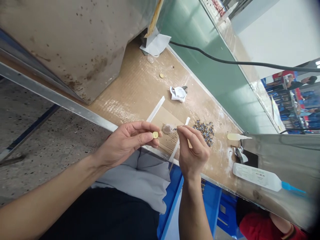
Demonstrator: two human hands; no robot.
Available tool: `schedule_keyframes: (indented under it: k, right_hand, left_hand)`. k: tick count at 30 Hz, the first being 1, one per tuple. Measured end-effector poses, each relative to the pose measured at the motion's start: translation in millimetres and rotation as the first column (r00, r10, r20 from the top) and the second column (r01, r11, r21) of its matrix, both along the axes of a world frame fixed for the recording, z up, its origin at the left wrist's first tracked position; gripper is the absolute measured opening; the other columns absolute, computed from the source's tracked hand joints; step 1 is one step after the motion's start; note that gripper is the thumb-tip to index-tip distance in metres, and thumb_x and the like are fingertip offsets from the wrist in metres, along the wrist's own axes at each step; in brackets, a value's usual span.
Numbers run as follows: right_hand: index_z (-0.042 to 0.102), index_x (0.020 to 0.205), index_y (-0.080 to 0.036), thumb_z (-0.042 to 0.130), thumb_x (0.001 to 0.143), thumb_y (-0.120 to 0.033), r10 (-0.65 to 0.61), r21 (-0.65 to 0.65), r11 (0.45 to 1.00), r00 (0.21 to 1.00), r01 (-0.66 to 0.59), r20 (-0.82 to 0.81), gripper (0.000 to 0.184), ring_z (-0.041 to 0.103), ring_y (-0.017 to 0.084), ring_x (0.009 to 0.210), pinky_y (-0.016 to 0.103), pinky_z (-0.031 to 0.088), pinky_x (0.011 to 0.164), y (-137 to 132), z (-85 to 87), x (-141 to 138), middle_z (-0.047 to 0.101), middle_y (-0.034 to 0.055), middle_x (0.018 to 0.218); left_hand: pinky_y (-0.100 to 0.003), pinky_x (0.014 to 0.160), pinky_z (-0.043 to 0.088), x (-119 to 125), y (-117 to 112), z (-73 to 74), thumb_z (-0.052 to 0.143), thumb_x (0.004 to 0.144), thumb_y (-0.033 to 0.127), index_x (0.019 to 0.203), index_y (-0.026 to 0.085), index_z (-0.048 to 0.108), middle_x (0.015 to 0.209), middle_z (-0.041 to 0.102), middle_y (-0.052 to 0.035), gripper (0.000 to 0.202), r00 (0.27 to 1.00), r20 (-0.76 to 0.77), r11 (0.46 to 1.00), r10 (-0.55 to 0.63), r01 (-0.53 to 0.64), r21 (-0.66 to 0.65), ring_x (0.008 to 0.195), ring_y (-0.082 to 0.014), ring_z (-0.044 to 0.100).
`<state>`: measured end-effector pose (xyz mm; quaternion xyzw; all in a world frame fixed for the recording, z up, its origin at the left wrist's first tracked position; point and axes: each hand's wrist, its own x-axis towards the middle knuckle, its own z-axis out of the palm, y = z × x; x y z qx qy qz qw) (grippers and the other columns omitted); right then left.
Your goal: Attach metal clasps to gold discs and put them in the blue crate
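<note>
My left hand (131,138) pinches a small round yellow disc (155,135) between thumb and fingers, its flat face turned up. To its right, my right hand (192,146) has thumb and forefinger pressed together on a tiny dark piece, too small to name. Just left of those fingertips a small clear round dish (167,129) sits on the cardboard-covered bench (135,90). Beyond my right hand lies a pile of small blue and gold beaded pieces (205,130). Tiny specks are scattered on the cardboard between my hands.
Crumpled white paper (178,93) and another yellow disc (161,75) lie farther back. At the right are a small dropper bottle (236,136) and a white bottle with blue nozzle (257,176). A stained metal panel (75,43) stands at left; blue trays (208,206) are below.
</note>
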<state>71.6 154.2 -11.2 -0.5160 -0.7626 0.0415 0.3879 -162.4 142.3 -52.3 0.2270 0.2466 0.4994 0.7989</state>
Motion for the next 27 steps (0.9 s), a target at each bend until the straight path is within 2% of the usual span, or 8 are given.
schedule_keyframes:
  k: [14,20,27]
  right_hand:
    - [0.085,0.123,-0.029,0.072,0.113,-0.009,0.009,0.063,0.998,0.992,-0.017,0.128,0.025,0.083,0.021,0.104,0.038,0.067,0.095,1.8,0.5,-1.6,0.085,0.0019,0.118]
    - [0.086,0.12,-0.027,0.077,0.112,-0.012,-0.067,0.104,0.993,0.996,0.06,0.066,0.02,0.083,0.021,0.103,0.039,0.068,0.097,2.0,0.5,-3.1,0.085,0.003,0.116]
    - [0.088,0.119,-0.028,0.073,0.115,-0.018,-0.098,0.051,0.994,0.995,0.096,0.032,0.018,0.083,0.023,0.105,0.042,0.069,0.097,4.2,-1.5,-1.5,0.085,0.0045,0.115]
  left_hand:
    - [-0.02,0.091,0.069,-0.5,0.5,2.8,0.091,0.103,0.024,0.116,0.02,0.092,0.098,0.088,-0.0045,0.014,1.0,-0.005,1.0,-0.005,0.005,-0.026,0.089,-0.0132,0.084]
    - [-0.021,0.092,0.07,0.5,1.1,1.0,0.092,0.102,0.024,0.117,0.022,0.092,0.103,0.087,-0.0027,0.015,1.0,0.019,1.0,0.007,-0.006,-0.023,0.09,-0.0134,0.084]
    - [-0.021,0.092,0.069,0.5,1.2,4.6,0.093,0.101,0.027,0.115,0.021,0.093,0.1,0.087,-0.0048,0.015,1.0,-0.031,0.999,0.003,-0.005,-0.043,0.092,-0.0146,0.084]
